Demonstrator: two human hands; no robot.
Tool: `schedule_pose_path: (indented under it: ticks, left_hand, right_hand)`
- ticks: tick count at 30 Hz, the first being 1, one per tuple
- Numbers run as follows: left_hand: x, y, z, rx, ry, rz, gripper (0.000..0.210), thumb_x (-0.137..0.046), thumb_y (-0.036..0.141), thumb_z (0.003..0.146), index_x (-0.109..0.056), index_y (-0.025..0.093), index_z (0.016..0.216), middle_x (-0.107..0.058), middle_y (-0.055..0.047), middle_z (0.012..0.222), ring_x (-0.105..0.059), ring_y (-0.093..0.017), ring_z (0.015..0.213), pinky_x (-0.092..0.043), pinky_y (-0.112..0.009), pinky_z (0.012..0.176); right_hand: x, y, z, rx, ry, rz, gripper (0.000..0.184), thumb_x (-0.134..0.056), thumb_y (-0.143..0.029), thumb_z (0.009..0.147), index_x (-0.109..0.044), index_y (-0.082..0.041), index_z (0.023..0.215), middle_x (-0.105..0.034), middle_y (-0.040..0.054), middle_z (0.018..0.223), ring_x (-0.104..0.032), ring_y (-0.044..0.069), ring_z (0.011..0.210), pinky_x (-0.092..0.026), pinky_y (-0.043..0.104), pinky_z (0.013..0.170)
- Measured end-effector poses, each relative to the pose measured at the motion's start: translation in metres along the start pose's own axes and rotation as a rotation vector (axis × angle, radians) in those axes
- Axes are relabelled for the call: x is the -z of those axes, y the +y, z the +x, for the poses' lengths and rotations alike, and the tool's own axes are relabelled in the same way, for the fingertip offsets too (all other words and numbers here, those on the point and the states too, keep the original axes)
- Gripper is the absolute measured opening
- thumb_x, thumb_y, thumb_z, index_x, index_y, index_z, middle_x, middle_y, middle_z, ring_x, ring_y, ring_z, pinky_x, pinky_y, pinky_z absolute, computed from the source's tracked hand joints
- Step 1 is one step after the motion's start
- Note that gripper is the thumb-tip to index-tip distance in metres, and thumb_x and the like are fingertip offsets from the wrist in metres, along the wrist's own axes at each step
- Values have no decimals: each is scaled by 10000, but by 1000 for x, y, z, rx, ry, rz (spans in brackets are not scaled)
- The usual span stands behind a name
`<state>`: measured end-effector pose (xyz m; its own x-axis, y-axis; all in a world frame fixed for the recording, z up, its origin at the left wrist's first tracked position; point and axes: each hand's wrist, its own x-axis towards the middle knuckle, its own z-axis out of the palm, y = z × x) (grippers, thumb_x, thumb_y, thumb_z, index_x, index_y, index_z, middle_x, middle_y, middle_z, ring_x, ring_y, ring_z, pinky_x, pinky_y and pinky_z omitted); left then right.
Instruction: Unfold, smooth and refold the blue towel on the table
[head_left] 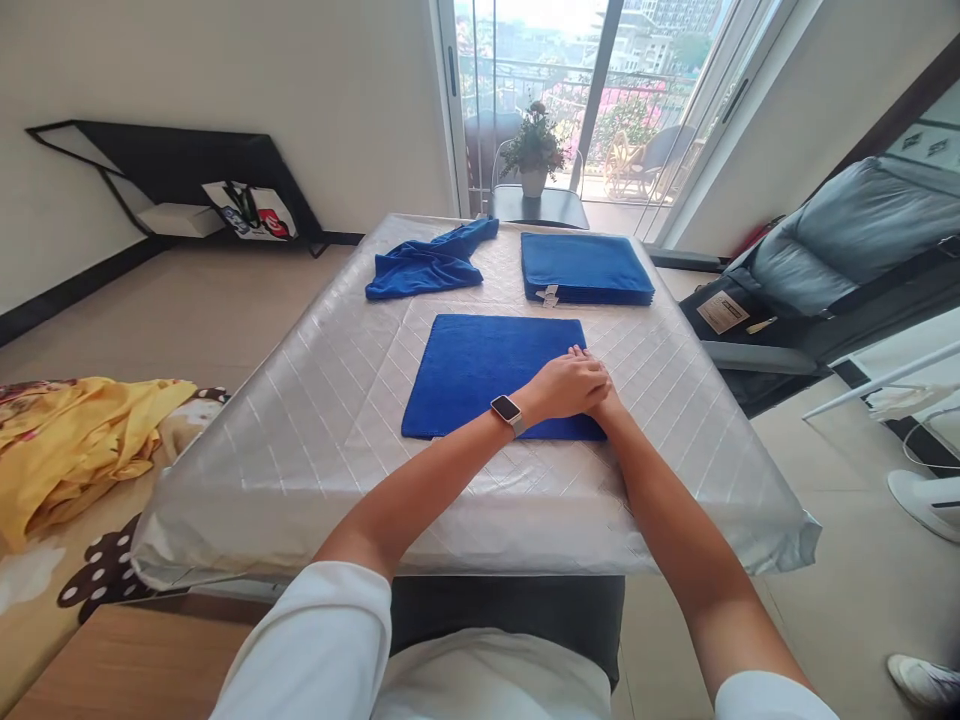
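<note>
A blue cloth lies flat on the table in front of me. My left hand crosses over its right part, fingers loosely bent and resting across my other hand. Beneath it, my right hand is largely covered; its extended fingertips show at the cloth's right edge. No object is visible in either hand. Behind to the right sits a neat stack of folded blue cloths with white tags at its front. A crumpled blue cloth lies at the back left. On my left wrist is a watch.
A silvery quilted cover drapes the table. Yellow fabric lies at the left, near a wooden surface. A grey-black recliner stands at the right. Beyond the table is a chair with a potted plant.
</note>
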<state>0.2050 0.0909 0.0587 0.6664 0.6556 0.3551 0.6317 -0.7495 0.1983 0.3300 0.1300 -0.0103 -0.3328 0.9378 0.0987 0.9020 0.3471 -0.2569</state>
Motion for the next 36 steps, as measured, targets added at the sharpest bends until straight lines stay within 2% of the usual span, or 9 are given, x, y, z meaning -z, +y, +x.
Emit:
schedule_pose_path:
  ticks: [4,8,16,23,26,29,31,33,36]
  left_hand:
    - [-26,-41,-6,155,131,37,393,-336,295,1100,-684,170,1230,-715,-128,1273,-643,-235,1217,-480,-394,1072]
    - [-50,-54,-13,188,102,49,441,-335,318,1102,-577,177,1442,-600,-126,1504,-540,-224,1391,-420,-396,1174]
    - [-51,-57,-15,200,59,47,484,-312,304,1100,-552,134,1485,-550,-144,1564,-495,-215,1463,-372,-387,1235]
    - [-51,-60,-16,300,109,-2,536,-340,233,1053,-442,95,1560,-520,-154,1588,-475,-228,1481,-361,-407,1253]
    - [-50,-57,-17,321,151,-35,585,-378,245,1035,-362,104,1603,-477,-159,1620,-437,-250,1508,-355,-428,1262]
    - [-52,-52,-18,330,199,-89,663,-419,253,1020,-250,92,1641,-438,-183,1638,-393,-249,1532,-353,-409,1268]
    - [-54,-48,-18,344,215,-142,723,-447,255,1009,-172,94,1658,-468,-195,1609,-429,-253,1505,-389,-410,1247]
    - [-56,-43,-17,345,207,-191,761,-465,247,997,-126,109,1665,-552,-190,1529,-510,-263,1436,-448,-423,1198]
    - [-57,-35,-16,317,182,-212,729,-466,204,978,-189,98,1644,-649,-183,1401,-589,-278,1341,-494,-437,1143]
  right_hand:
    - [9,-7,0,-68,-116,-68,640,-358,-296,1057,-286,-108,1665,-224,138,1739,-190,295,1613,-184,496,1301]
    - [16,-13,2,-86,-164,-96,640,-313,-279,1056,-260,-124,1675,-181,109,1752,-157,276,1621,-178,500,1305]
    - [13,-7,3,-82,-150,-51,636,-305,-251,1045,-287,-115,1666,-217,98,1746,-183,270,1616,-187,503,1304]
    - [24,-10,4,-55,37,276,596,-225,-277,1068,-420,-157,1618,-465,83,1642,-381,214,1540,-287,421,1281]
    - [32,-24,-4,-14,79,486,600,-207,-394,1099,-339,-222,1658,-520,54,1605,-465,204,1488,-370,386,1232]
    - [34,-38,-12,5,86,578,704,-369,-504,1076,-210,-207,1695,-493,71,1625,-504,233,1461,-427,368,1185]
    - [33,-43,-14,-5,101,584,734,-422,-507,1062,-220,-188,1690,-525,88,1599,-542,249,1428,-453,365,1158]
    - [33,-43,-14,-25,116,590,675,-386,-495,1073,-286,-193,1668,-635,89,1492,-619,258,1344,-491,375,1112]
    - [33,-40,-14,-58,143,616,621,-335,-517,1081,-386,-192,1608,-756,89,1292,-708,267,1192,-539,386,1030]
